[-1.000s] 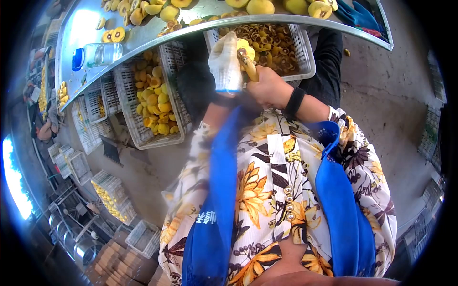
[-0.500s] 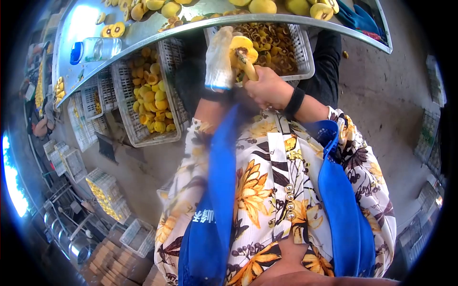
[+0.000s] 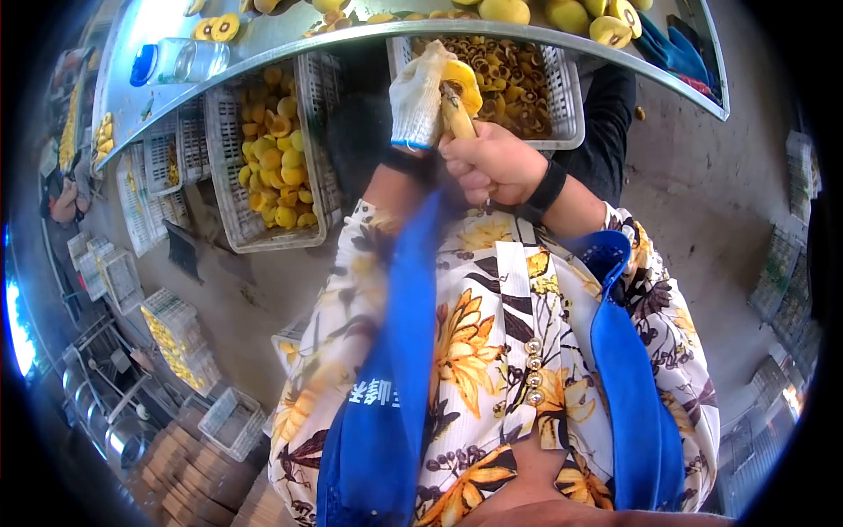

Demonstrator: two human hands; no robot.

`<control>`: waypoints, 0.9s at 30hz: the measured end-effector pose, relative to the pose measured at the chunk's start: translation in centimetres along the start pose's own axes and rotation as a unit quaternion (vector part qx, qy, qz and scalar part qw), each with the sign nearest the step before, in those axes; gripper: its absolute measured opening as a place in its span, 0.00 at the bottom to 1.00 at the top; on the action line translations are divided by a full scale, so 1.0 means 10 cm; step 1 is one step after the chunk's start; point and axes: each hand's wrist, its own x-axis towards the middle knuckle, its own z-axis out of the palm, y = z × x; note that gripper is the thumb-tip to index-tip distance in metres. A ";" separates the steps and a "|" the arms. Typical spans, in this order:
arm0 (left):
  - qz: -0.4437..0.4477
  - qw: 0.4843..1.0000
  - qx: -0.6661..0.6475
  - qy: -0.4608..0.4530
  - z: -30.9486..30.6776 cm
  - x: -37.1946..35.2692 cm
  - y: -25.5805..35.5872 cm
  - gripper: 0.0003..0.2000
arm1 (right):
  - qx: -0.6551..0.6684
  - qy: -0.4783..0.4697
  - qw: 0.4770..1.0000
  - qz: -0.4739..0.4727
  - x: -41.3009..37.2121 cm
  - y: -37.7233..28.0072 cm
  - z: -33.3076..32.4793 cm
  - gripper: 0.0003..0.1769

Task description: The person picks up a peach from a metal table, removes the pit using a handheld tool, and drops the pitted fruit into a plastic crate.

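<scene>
My left hand (image 3: 418, 99), in a white knit glove, is closed around a yellow fruit half (image 3: 463, 76) just below the metal table's edge. Bare, my right hand (image 3: 488, 164) grips the wooden handle of a small coring tool (image 3: 457, 115) whose tip is pressed into the fruit. Both hands are held close together over a white plastic crate of pits and scraps (image 3: 562, 105).
The curved metal table (image 3: 290, 39) carries whole and halved yellow fruit (image 3: 505, 10), a clear bottle (image 3: 183, 60) and blue gloves (image 3: 672, 39). A crate of fruit halves (image 3: 263, 145) sits below at the left. More crates (image 3: 180, 338), steel pots (image 3: 123, 439) and cardboard boxes lie on the floor.
The fruit in my left hand has turned, showing less of its cut face. Both hands stay together at the table's edge while the view shifts slightly.
</scene>
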 end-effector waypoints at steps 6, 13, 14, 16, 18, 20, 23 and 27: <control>-0.178 0.967 -0.174 -0.047 0.13 -0.03 0.16 0.19 | -0.151 0.091 0.983 -0.051 0.07 0.12 0.05 0.05; -0.154 0.970 -0.180 -0.057 0.04 0.02 0.03 0.21 | -0.238 0.108 0.963 -0.065 0.15 0.18 0.00 0.05; -0.125 0.976 -0.161 -0.076 -0.02 0.04 -0.04 0.22 | -0.148 0.032 0.988 -0.038 0.14 0.15 -0.05 0.05; -0.096 0.979 -0.148 -0.102 -0.04 0.11 -0.13 0.22 | -0.073 -0.016 0.997 -0.027 0.10 0.10 -0.06 0.04; -0.132 0.968 -0.189 -0.101 0.01 0.09 -0.10 0.23 | -0.021 -0.029 0.999 -0.029 0.08 0.12 -0.08 0.04; -0.167 0.950 -0.245 -0.098 0.06 0.06 -0.06 0.23 | -0.037 0.004 0.998 -0.051 0.11 0.14 -0.07 0.05; -0.213 0.949 -0.226 -0.059 -0.12 0.20 -0.35 0.25 | -0.148 0.072 0.983 -0.075 0.17 0.16 -0.08 0.05; -0.086 0.965 -0.238 -0.070 -0.18 0.17 -0.47 0.26 | -0.420 0.193 0.862 -0.209 0.35 0.20 -0.20 0.07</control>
